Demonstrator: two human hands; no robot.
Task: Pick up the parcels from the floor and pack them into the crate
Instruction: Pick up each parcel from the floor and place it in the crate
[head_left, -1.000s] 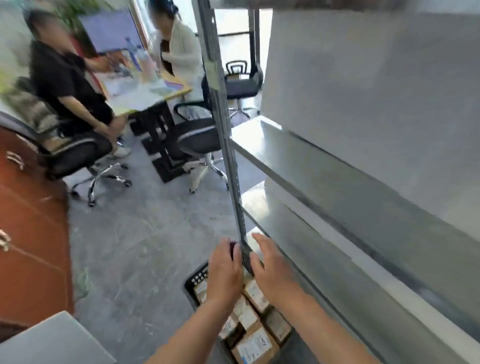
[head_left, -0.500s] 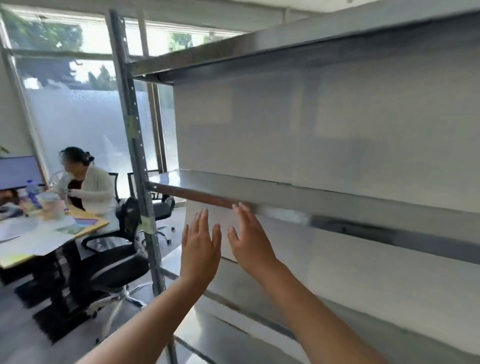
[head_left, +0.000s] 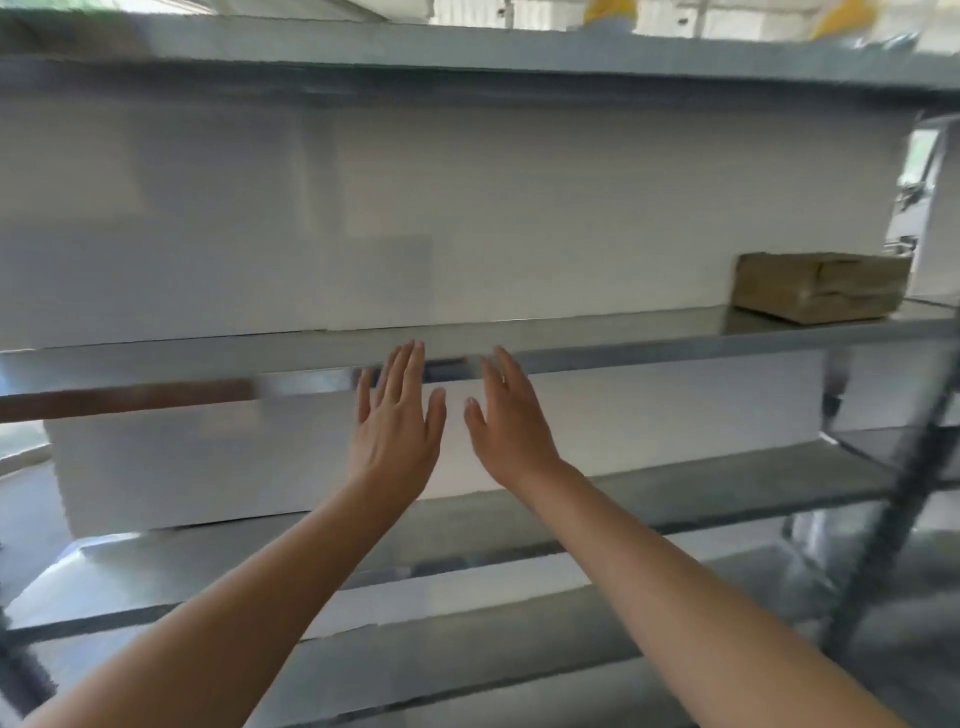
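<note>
Light is even, bright, soft daylight. The white wall panel (head_left: 467, 218) reads flat and close to washed out. The brightest source I can see is an overexposed opening (head_left: 919, 171) at far right, and there is a second pale patch at the left edge. A streak of glare runs along the front lip of the middle shelf (head_left: 311, 382), smeared sideways by motion blur. The top shelf (head_left: 467, 47) and the frame corners are blurred as well. The left hand (head_left: 397, 431) and right hand (head_left: 511, 426) are fairly sharp, with gentle shading under the forearms. The brown parcel (head_left: 821, 293) is soft-edged. The right upright (head_left: 893, 519) leans and bows from wide-angle distortion.
</note>
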